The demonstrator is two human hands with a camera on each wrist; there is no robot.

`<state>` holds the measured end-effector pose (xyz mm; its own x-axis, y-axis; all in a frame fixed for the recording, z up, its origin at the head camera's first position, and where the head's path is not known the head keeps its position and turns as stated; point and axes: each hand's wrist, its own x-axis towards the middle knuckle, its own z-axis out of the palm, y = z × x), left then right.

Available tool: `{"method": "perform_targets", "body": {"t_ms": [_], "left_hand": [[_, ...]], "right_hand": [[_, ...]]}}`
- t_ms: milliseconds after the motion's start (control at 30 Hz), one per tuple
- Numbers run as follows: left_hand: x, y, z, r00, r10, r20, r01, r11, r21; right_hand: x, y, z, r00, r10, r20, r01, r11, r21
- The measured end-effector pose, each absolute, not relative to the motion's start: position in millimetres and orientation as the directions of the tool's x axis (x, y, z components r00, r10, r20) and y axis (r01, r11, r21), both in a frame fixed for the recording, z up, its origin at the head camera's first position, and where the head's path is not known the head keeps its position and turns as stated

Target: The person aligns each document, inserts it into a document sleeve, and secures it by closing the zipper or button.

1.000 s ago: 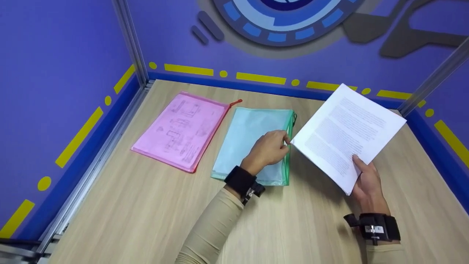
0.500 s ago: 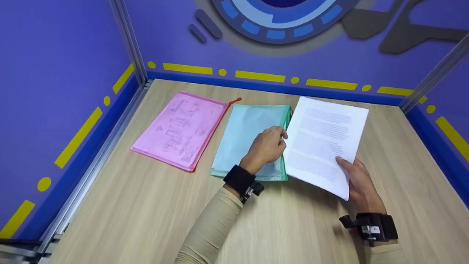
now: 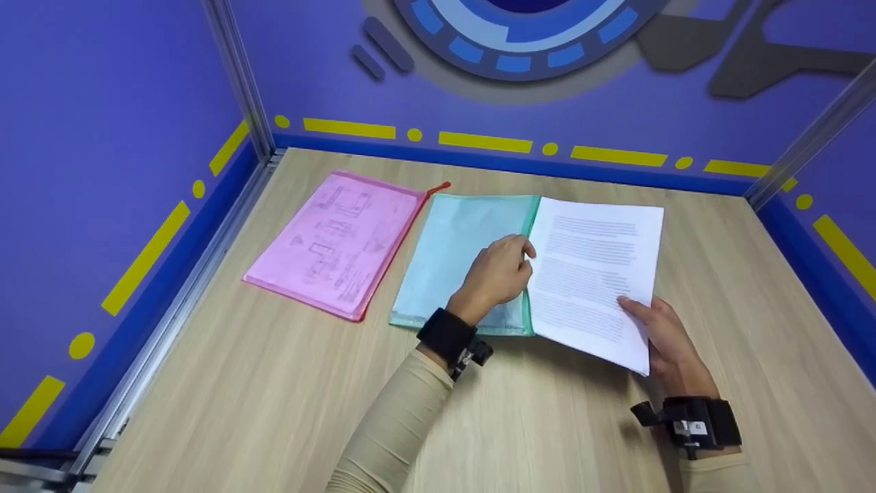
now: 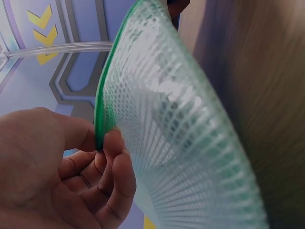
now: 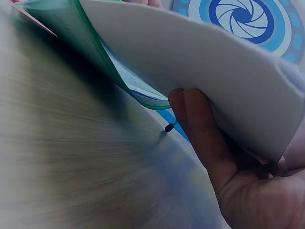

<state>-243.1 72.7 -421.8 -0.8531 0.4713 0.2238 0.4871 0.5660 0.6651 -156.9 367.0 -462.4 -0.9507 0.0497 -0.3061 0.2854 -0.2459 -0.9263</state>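
Note:
A green mesh zip pouch (image 3: pixel 465 226) lies on the table, its long mouth facing right. My left hand (image 3: pixel 496 274) pinches the green upper edge of that mouth between thumb and fingers, lifting it, as the left wrist view shows on the pouch's edge (image 4: pixel 99 112). Printed white sheets (image 3: pixel 592 260) are gripped at their lower right by my right hand (image 3: pixel 674 335), thumb on top and fingers beneath. The sheets' left edge meets the pouch mouth, its near corner tilted up from the table. In the right wrist view, the lower green edge (image 5: pixel 112 71) passes under the sheets (image 5: pixel 205 62).
A pink zip pouch (image 3: pixel 335 246) with drawings inside lies left of the green one, its red zip pull (image 3: pixel 439 187) pointing back right. A dark zip pull (image 5: pixel 169 127) hangs at the green pouch's far end. Blue-purple panels (image 3: pixel 479 89) border the wooden table (image 3: pixel 226 397).
My right hand has brought the sheets left and down, turning them until their left edge lines up with the green pouch's mouth. My left hand keeps its pinch on the edge.

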Motion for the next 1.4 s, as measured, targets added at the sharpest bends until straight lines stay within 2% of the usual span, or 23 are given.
{"method": "perform_targets", "body": {"t_ms": [300,633,1067,1300,1400], "left_hand": [[-243,73,-422,-0.817,0.519,0.251,0.537,0.526,0.660],[-241,73,-424,-0.779,0.602,0.179,0.562,0.541,0.626],[-228,92,-429,-0.690,0.713,0.121,0.669,0.565,0.483],[-215,109,-430,-0.620,0.766,0.169,0.718,0.467,0.516],[-209,115,-431,-0.586,0.788,0.189,0.744,0.431,0.511]], "right_hand": [[-159,363,-465,-0.955,0.030,-0.295,0.285,-0.172,-0.943],[-158,359,-470,-0.966,0.012,-0.259,0.252,-0.191,-0.949],[-159,347,-476,-0.965,-0.015,-0.261,0.261,-0.084,-0.962],[-158,323,-480,-0.978,-0.071,-0.195,0.195,0.018,-0.981],[-158,314,-483,-0.994,-0.042,-0.099,0.093,0.119,-0.989]]}}
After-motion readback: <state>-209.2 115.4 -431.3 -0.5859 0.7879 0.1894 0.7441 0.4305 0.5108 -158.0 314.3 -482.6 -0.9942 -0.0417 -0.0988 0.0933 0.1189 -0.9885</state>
